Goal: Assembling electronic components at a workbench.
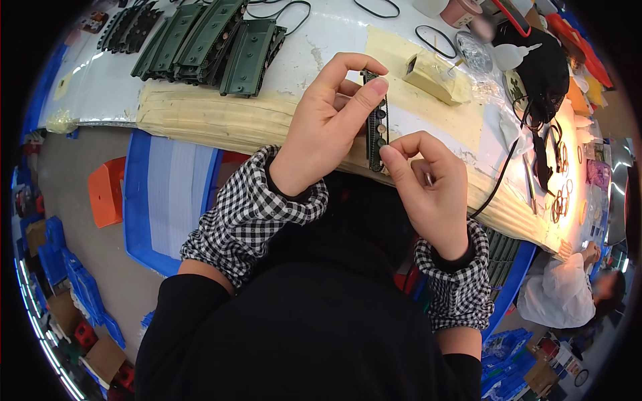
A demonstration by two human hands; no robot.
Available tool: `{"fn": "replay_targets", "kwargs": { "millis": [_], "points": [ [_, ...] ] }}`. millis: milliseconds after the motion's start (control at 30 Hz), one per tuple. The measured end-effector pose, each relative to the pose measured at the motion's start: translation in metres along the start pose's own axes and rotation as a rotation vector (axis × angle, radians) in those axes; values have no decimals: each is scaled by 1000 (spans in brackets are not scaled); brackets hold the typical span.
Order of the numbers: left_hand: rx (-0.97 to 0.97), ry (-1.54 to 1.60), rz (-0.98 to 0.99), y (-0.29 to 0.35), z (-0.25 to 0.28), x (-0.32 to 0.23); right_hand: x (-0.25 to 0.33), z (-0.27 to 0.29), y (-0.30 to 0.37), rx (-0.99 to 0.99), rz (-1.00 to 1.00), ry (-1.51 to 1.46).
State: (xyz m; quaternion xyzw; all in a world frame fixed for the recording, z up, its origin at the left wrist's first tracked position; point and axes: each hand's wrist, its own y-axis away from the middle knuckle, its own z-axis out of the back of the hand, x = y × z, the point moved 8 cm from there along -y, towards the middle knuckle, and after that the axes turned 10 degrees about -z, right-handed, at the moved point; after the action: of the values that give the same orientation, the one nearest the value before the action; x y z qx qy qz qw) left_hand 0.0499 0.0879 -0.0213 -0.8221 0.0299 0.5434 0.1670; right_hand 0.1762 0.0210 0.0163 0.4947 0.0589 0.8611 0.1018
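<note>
A narrow dark green model tank chassis (374, 137), with a row of small round wheels and a ribbed track along its side, stands nearly upright over the table's front edge. My left hand (328, 123) pinches its upper end between thumb and fingers. At its lower end, the thumb and forefinger of my right hand (431, 184) close on the edge by the last wheel, the other fingers curled in. Whether a small part sits under those fingertips is hidden. At the far left lie stacked green chassis pieces (247, 60) of the same kind, with further dark track pieces (137, 27) beside them.
A yellowish taped block (438, 77) sits right of my hands. Farther right are a squeeze bottle (515, 55), a black cable (505, 177) and loose black bands (562, 200). Blue bins (137, 200) and an orange stool (107, 192) stand below. Another person (558, 294) sits at right.
</note>
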Motion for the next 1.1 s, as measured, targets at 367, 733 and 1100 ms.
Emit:
{"fn": "replay_targets", "kwargs": {
  "millis": [367,733,1100],
  "points": [
    [-82,174,152,2,4,0,-10,-5,1,115,-46,-190],
    [37,17,101,6,3,-6,7,-1,15,-125,59,-97],
    [191,80,74,10,1,-6,-7,-6,-8,220,-207,-336]
  ]
}}
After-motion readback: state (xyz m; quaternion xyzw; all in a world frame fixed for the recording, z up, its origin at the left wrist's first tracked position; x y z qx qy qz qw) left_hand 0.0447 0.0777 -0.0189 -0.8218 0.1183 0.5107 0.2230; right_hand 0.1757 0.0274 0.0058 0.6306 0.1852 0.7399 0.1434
